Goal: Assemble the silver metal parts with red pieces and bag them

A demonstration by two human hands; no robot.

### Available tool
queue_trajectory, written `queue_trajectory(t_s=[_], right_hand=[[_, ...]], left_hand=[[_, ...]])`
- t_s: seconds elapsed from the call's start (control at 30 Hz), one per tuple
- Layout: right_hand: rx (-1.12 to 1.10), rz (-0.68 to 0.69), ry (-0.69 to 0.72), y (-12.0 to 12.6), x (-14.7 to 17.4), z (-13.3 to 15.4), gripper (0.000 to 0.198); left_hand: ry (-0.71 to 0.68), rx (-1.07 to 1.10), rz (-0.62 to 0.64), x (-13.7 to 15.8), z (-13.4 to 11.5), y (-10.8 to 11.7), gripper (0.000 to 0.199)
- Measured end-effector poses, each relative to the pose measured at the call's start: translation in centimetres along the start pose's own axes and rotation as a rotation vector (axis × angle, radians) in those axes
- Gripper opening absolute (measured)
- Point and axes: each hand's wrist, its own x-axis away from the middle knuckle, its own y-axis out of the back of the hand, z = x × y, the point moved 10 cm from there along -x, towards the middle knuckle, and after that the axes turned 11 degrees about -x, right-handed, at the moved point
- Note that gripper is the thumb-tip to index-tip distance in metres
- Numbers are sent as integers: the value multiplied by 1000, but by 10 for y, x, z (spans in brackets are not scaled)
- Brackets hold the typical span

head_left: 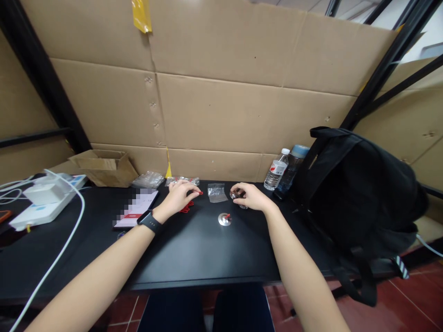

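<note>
Black bench (204, 258); cardboard wall (214, 115) behind. Silver disc (222, 222), round, red-topped, mid-bench. Left fingers (191, 186) pinch red cord (200, 192); right fingers (241, 186) curl over shiny pieces (234, 194), grip I cannot tell.

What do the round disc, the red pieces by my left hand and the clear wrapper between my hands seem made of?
Round disc: probably polished metal, silvery with bright glints.
Red pieces: perhaps cord or flexible plastic, thin strands; finish too small to tell.
Clear wrapper: likely thin, glossy plastic film, see-through and creased.
</note>
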Motion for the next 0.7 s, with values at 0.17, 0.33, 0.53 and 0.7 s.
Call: queue_trajectory(t_s=[0.17,0.33,0.53,0.7], right_hand=[[-162,-79,145,-19,-4,37,38],[-320,-139,221,-45,-6,59,46],[-372,-200,256,-60,-4,67,47],[-394,-215,266,-60,-2,70,47]], left_hand=[[-30,-18,-11,2,-16,3,26],[-69,-33,-37,4,-37,8,29],[-112,-59,-59,8,-55,12,25],[-121,-70,-119,11,-60,18,19]])
